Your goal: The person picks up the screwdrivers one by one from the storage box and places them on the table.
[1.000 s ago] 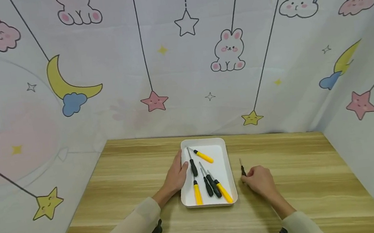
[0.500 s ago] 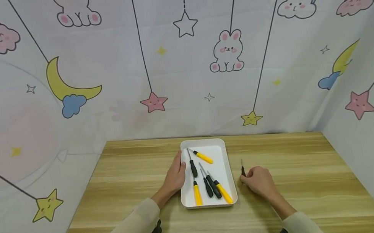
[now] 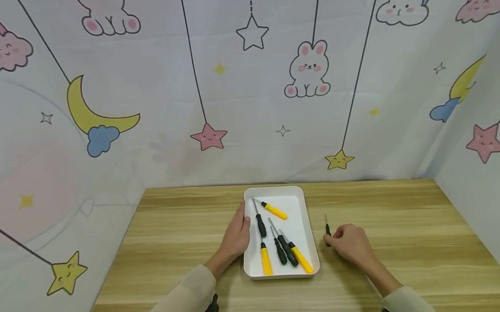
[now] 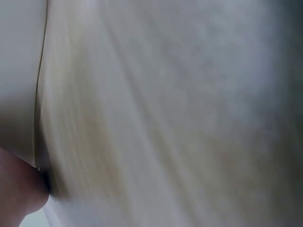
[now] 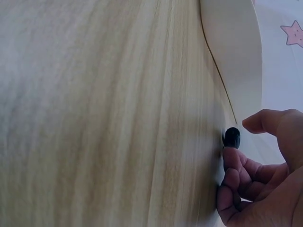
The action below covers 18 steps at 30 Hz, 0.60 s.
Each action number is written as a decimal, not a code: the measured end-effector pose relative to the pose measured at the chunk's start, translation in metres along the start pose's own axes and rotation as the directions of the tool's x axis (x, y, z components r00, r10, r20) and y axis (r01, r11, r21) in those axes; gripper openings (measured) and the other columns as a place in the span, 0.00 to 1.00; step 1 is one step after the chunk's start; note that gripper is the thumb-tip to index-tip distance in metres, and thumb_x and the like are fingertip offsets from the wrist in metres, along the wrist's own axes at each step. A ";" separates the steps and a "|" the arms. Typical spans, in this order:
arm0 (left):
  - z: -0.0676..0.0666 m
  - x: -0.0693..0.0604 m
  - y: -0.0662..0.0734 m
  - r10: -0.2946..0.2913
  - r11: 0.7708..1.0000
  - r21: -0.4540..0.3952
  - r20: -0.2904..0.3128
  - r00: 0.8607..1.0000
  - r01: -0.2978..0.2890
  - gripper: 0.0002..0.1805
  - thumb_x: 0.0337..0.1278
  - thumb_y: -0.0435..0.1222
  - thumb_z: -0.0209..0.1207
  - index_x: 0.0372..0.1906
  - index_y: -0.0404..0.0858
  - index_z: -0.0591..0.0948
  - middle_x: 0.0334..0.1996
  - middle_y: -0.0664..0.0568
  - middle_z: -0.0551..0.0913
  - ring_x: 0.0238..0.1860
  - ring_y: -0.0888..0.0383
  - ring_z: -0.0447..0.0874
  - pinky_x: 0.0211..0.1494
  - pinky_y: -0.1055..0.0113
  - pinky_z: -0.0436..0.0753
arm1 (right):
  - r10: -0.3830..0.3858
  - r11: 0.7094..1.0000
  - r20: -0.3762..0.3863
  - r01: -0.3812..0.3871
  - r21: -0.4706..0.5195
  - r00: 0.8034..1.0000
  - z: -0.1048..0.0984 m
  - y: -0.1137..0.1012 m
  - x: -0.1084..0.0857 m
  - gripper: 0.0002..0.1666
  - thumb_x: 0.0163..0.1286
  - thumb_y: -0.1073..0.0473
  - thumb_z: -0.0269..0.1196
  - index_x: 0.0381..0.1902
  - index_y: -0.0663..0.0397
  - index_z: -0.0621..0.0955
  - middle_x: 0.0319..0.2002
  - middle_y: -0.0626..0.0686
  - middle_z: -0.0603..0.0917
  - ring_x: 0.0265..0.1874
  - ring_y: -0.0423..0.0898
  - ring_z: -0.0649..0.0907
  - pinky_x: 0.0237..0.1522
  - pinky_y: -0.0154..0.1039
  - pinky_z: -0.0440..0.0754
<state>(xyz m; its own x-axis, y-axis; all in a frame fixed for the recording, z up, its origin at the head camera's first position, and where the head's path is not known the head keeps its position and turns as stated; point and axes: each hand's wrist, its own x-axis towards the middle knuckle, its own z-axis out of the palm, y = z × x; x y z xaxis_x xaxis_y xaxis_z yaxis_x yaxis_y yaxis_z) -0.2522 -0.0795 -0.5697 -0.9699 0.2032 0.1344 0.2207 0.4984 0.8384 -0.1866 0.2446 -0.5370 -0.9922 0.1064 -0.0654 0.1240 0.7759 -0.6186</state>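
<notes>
In the head view a white tray (image 3: 310, 226) stands on the wooden table, holding several screwdrivers with yellow or black handles. My left hand (image 3: 236, 237) holds the tray's left wall, thumb over the rim and fingers along the outside. To the right of the tray lies a small black-handled screwdriver (image 3: 328, 229), its shaft pointing toward the back. At its handle is my right hand (image 3: 351, 242). The right wrist view shows a curled finger touching the handle's end (image 5: 232, 137), while the thumb stands apart from it. The left wrist view is blurred, with one fingertip (image 4: 23, 189) near the tray's wall.
Inside the tray, a yellow-handled screwdriver (image 3: 275, 211) lies slanted at the back, and others lie toward the front. A patterned cloth backdrop (image 3: 261, 88) rises behind the wooden table (image 3: 183, 220).
The small screwdriver's shaft has turned slightly, and its handle's lower end now shows past my right fingertips. My left thumb has drawn back slightly toward the tray's rim.
</notes>
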 end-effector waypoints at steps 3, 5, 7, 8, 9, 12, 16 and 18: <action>0.000 -0.001 0.000 0.000 1.000 0.002 -0.002 1.000 0.000 0.31 0.86 0.33 0.40 0.85 0.29 0.51 0.84 0.36 0.54 0.84 0.40 0.51 0.84 0.45 0.53 | 0.000 1.000 -0.006 0.000 0.008 1.000 0.000 0.001 -0.001 0.18 0.66 0.49 0.71 0.23 0.55 0.84 0.21 0.49 0.82 0.20 0.45 0.76 0.23 0.36 0.72; 0.000 -0.001 0.001 -0.001 1.000 0.006 0.000 1.000 0.001 0.32 0.86 0.33 0.40 0.85 0.29 0.51 0.84 0.36 0.54 0.84 0.41 0.51 0.85 0.45 0.53 | -0.003 1.000 -0.009 0.004 0.012 1.000 -0.002 0.003 -0.001 0.18 0.67 0.49 0.71 0.25 0.57 0.85 0.21 0.49 0.82 0.21 0.45 0.76 0.24 0.37 0.72; 0.001 0.000 0.002 -0.003 1.000 0.008 0.002 1.000 0.003 0.31 0.86 0.33 0.40 0.85 0.29 0.51 0.84 0.37 0.53 0.84 0.41 0.51 0.85 0.46 0.53 | 0.000 1.000 -0.010 0.001 0.021 1.000 -0.003 0.004 -0.002 0.18 0.67 0.49 0.71 0.27 0.57 0.85 0.22 0.50 0.82 0.22 0.46 0.77 0.25 0.37 0.73; 0.001 -0.001 0.002 -0.004 1.000 0.007 0.003 1.000 0.004 0.32 0.86 0.33 0.40 0.85 0.29 0.51 0.84 0.37 0.53 0.84 0.41 0.51 0.85 0.46 0.53 | 0.000 1.000 -0.009 0.001 0.019 1.000 -0.004 0.005 -0.001 0.18 0.68 0.49 0.71 0.28 0.58 0.85 0.24 0.50 0.83 0.23 0.46 0.77 0.25 0.37 0.73; 0.001 0.000 0.003 -0.004 1.000 0.008 0.003 1.000 0.004 0.32 0.86 0.33 0.40 0.85 0.29 0.51 0.84 0.37 0.53 0.84 0.41 0.51 0.85 0.46 0.53 | -0.005 1.000 -0.013 0.005 0.023 1.000 -0.005 0.005 -0.001 0.18 0.68 0.49 0.72 0.29 0.58 0.85 0.25 0.51 0.83 0.24 0.46 0.77 0.26 0.37 0.74; 0.002 0.000 0.003 -0.002 1.000 0.013 0.002 1.000 0.002 0.31 0.86 0.33 0.40 0.85 0.29 0.51 0.84 0.37 0.53 0.84 0.41 0.51 0.85 0.46 0.53 | -0.017 0.999 -0.030 0.018 0.028 0.999 -0.007 0.006 0.001 0.18 0.68 0.49 0.72 0.33 0.59 0.84 0.28 0.52 0.84 0.27 0.46 0.79 0.30 0.38 0.77; 0.002 -0.001 0.001 0.003 1.000 0.010 -0.007 1.000 -0.003 0.31 0.86 0.33 0.40 0.85 0.29 0.51 0.84 0.36 0.53 0.84 0.40 0.51 0.84 0.45 0.53 | -0.053 0.998 -0.053 0.055 0.044 0.997 -0.011 0.003 0.004 0.18 0.68 0.49 0.72 0.38 0.60 0.84 0.31 0.53 0.85 0.30 0.47 0.81 0.34 0.40 0.80; 0.002 -0.002 0.000 0.004 1.000 0.003 -0.011 1.000 -0.004 0.31 0.86 0.32 0.40 0.84 0.29 0.51 0.84 0.36 0.53 0.83 0.39 0.51 0.84 0.44 0.53 | -0.071 0.996 -0.052 0.073 0.050 0.996 -0.013 0.001 0.006 0.19 0.69 0.49 0.72 0.40 0.61 0.84 0.32 0.53 0.85 0.32 0.47 0.81 0.36 0.41 0.81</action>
<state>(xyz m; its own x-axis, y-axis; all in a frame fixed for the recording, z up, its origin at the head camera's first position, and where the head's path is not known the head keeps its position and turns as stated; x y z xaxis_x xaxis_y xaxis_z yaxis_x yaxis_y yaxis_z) -0.2501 -0.0784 -0.5710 -0.9700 0.1958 0.1441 0.2252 0.5000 0.8363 -0.1921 0.2543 -0.5276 -0.9963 0.0835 0.0195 0.0500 0.7498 -0.6598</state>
